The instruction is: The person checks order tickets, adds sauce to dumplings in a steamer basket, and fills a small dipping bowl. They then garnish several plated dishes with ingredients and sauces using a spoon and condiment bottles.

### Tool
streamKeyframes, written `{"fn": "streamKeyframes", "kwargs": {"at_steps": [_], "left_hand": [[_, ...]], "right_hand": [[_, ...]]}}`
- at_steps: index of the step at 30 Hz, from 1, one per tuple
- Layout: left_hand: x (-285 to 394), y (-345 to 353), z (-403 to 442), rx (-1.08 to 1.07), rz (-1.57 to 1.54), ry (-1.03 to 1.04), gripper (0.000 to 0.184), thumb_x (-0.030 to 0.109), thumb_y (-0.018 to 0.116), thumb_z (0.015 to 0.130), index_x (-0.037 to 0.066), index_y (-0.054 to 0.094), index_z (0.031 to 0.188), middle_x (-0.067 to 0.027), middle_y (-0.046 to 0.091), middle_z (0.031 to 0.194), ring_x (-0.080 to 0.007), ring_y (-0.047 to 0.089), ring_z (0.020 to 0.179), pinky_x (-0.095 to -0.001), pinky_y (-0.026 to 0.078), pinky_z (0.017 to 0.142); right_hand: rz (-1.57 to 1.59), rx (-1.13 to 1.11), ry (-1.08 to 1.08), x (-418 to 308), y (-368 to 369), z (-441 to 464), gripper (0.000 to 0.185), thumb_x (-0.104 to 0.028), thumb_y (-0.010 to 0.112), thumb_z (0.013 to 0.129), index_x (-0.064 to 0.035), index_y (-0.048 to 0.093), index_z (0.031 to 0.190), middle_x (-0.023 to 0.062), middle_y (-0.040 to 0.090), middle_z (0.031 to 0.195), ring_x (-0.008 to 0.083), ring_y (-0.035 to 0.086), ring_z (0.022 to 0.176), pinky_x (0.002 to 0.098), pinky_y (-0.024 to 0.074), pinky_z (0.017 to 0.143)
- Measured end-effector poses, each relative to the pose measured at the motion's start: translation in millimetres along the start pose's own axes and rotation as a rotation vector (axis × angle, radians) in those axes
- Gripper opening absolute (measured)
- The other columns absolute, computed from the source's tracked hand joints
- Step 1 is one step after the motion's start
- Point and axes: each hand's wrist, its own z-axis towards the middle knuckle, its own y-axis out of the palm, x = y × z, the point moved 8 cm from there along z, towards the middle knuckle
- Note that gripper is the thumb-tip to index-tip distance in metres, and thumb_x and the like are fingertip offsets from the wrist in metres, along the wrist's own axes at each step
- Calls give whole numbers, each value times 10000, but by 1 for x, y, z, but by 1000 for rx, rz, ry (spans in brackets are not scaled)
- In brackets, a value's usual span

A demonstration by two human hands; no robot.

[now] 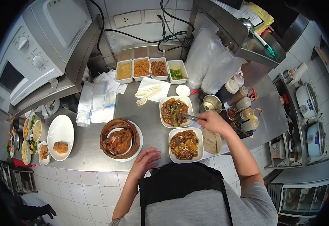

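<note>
My right hand grips a flat-handled metal utensil. The tip of this utensil is in the saucy brown food of the upper square white bowl, so its kind is hidden. Just below stands a second square white bowl with similar food and pale shreds on top. My left hand hovers by the counter's front edge, fingers loosely stretched and holding nothing. To its left, a round bamboo steamer with glossy braised pieces rests on a white plate.
Four-sided white tubs of toppings line the back. Wooden forks lie on a napkin. Sauce bottles, a metal pot and a folded cloth are at right. An oval plate and a microwave are at left.
</note>
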Motion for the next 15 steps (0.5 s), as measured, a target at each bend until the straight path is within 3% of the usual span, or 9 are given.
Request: {"fn": "streamKeyframes", "kwargs": {"at_steps": [5,6,9,12,15], "left_hand": [[2,8,1,1,3,6,392,298,479,934,126,423,1283,-92,507,1272,-250,479,1177,-409,381,950],[2,7,0,6,0,6,393,296,480,933,124,424,1282,-95,507,1271,-251,479,1177,-411,384,951],[-2,3,-1,18,-17,11,393,290,483,932,118,425,1280,-105,508,1267,-256,482,1174,-417,392,950],[-2,-1,-5,32,-35,26,393,287,485,931,112,427,1278,-112,514,1258,-259,490,1166,-417,400,948],[-2,0,-8,43,-28,31,390,286,485,931,108,432,1273,-111,520,1250,-257,500,1155,-411,408,941]], "right_hand": [[-64,-105,168,-1,29,17,267,-230,577,801,19,663,845,179,646,722,284,651,704,382,503,695],[-150,-68,87,-6,33,24,247,-218,569,832,10,663,842,143,618,615,224,641,555,355,507,566],[-267,18,-30,-13,35,29,228,-206,575,820,-4,671,857,156,621,626,242,638,558,363,510,609],[-228,20,-65,-15,25,25,229,-204,591,784,-18,671,891,223,637,797,341,635,770,412,497,739],[-134,-1,-26,1,19,23,209,-185,600,779,-30,669,900,210,638,785,336,635,743,409,491,712]]}}
